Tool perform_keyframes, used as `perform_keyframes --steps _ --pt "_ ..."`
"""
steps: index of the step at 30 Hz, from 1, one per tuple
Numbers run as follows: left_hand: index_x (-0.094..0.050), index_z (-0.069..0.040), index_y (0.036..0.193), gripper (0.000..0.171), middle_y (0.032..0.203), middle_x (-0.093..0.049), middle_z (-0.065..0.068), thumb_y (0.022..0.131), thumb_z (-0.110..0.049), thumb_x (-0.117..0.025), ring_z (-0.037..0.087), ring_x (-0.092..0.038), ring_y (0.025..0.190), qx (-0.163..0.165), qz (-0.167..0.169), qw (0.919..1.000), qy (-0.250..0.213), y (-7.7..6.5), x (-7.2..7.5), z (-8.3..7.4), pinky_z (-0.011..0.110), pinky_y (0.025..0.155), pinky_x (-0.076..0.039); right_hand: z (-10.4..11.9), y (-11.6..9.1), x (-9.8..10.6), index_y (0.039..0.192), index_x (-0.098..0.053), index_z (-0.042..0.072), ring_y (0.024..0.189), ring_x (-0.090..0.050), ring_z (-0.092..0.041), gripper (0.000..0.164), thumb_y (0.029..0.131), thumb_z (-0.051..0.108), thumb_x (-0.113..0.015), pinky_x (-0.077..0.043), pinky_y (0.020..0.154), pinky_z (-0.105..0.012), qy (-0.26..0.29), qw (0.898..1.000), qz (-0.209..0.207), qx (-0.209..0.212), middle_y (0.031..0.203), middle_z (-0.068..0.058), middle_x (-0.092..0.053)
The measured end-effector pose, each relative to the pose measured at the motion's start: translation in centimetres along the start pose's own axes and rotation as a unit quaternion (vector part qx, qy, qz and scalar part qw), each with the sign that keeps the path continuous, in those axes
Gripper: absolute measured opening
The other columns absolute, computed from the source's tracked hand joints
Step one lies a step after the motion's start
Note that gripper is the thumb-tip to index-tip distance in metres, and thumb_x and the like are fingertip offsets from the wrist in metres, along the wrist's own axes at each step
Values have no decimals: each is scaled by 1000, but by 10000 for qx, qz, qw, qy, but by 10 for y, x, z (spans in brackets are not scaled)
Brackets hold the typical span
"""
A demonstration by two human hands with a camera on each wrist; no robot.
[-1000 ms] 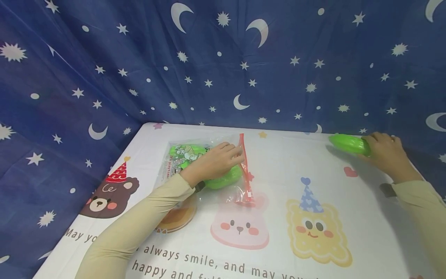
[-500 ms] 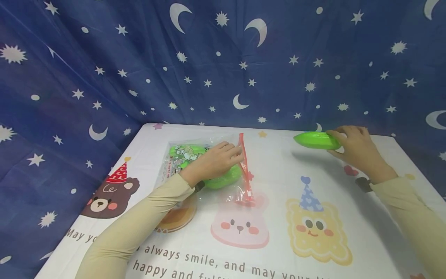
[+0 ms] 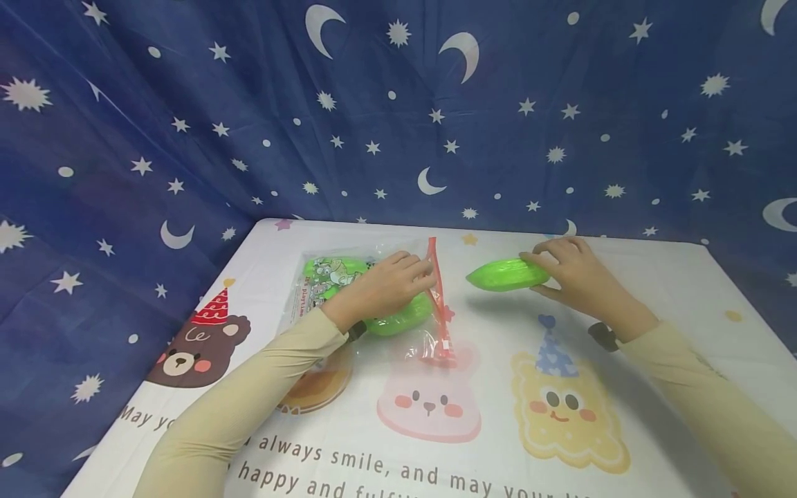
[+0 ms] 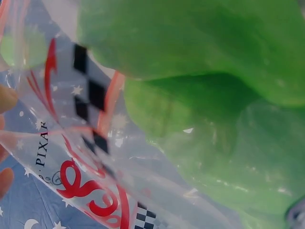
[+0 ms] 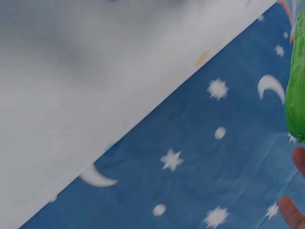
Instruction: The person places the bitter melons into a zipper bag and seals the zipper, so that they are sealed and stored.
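My left hand (image 3: pixel 386 287) lies over a clear zip bag (image 3: pixel 412 347), its fingertips pinching the bag near the red zip strip (image 3: pixel 437 277). Inside are bulky green things (image 3: pixel 403 319) of unclear kind, partly covered by the hand and the bag's printed cartoon; they fill much of the left wrist view. From the right, my right hand (image 3: pixel 575 280) holds a green cucumber (image 3: pixel 503 274) by one end, above the table. Its pointed end faces the bag's zip side, with a gap between them. In the right wrist view only part of the cucumber (image 5: pixel 298 90) shows at the right edge.
The table wears a white cloth (image 3: pixel 479 463) printed with cartoon figures and lettering. A dark blue curtain (image 3: pixel 386 124) with moons and stars hangs behind its back edge and along the left side.
The right hand has carried the cucumber leftward from the table's far right, and slightly nearer the front, toward the bag. My left hand and the bag have stayed in place.
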State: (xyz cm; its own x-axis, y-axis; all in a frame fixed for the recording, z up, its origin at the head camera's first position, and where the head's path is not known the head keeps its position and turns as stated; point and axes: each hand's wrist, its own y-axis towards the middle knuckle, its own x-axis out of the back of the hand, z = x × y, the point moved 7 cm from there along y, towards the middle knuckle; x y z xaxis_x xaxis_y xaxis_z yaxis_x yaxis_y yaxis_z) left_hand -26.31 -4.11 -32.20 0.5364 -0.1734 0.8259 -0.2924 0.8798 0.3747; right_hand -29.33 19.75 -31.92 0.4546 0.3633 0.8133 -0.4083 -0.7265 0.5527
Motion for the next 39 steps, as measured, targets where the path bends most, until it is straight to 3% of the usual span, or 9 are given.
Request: perform_keyframes --steps 13,30,39 --pt "-57 -12 108 28 108 -62 3 82 -1 -58 20 -58 95 8 66 10000 -46 2 3 0 31 90 -47 45 17 -26 113 -63 11 92 -58 -31 62 56 17 -87 -44 88 -51 256 9972 164 688 98 -11 -61" --pt "-57 -12 108 27 108 -62 2 84 -1 -57 19 -58 93 1 142 9999 96 4 3 1 31 89 -47 71 34 -46 116 -64 18 93 -58 -28 56 64 24 -84 -43 94 -49 523 9938 540 817 99 -6 -61" --pt "-58 -11 115 33 114 -63 3 84 0 -57 20 -59 101 17 182 9998 67 7 4 1 31 95 -46 83 46 -54 113 -65 18 90 -58 -26 56 61 25 -86 -44 93 -48 376 9940 443 932 95 -4 -61"
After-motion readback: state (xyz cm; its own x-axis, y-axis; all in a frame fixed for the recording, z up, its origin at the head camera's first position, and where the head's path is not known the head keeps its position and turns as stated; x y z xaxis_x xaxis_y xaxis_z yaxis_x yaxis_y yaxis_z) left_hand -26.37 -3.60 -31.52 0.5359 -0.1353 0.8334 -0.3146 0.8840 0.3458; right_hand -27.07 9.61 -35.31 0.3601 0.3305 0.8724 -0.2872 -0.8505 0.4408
